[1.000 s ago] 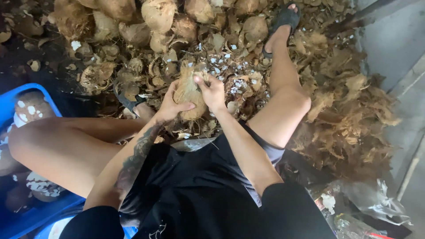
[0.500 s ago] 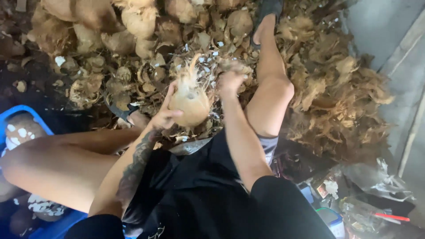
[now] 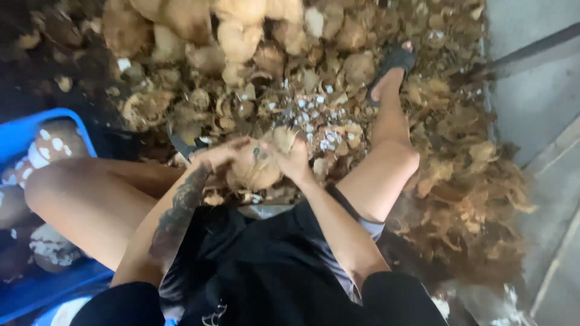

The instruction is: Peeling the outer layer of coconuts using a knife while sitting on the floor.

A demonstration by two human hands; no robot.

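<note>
Husked brown coconut (image 3: 257, 166) held between the knees, long axis roughly upright in frame, fibrous tip angled up-right, left hand (image 3: 220, 154) wrapped over its top-left, right hand (image 3: 296, 162) gripping its right side, blurred, husk heap (image 3: 471, 181) beyond, blue crate (image 3: 24, 130) at left.

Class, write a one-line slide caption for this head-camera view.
Seated person's left hand and right hand grip a husked coconut above a heap of husk scraps, blue crate alongside.
</note>
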